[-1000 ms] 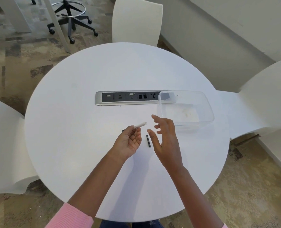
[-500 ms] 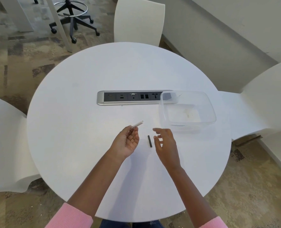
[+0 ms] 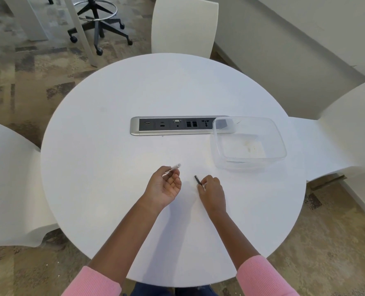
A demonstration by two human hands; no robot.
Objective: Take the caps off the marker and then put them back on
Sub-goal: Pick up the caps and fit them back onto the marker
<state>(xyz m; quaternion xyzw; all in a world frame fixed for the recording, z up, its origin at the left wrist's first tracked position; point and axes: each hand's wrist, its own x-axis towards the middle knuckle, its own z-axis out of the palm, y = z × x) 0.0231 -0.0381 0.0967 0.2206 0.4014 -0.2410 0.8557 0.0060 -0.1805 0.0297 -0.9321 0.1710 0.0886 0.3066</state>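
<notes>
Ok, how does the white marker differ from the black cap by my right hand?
Colour: the marker is white, the cap black. Support: the marker is lifted in the palm-up left hand; the cap lies on the table, the palm-down right hand pinching its near end. Visibility: the marker is mostly hidden by fingers, the cap mostly exposed. Both are slim and rod-like.

A clear plastic tub (image 3: 281, 142) overlaps the socket strip (image 3: 173, 125) on the round table (image 3: 113, 146).
</notes>
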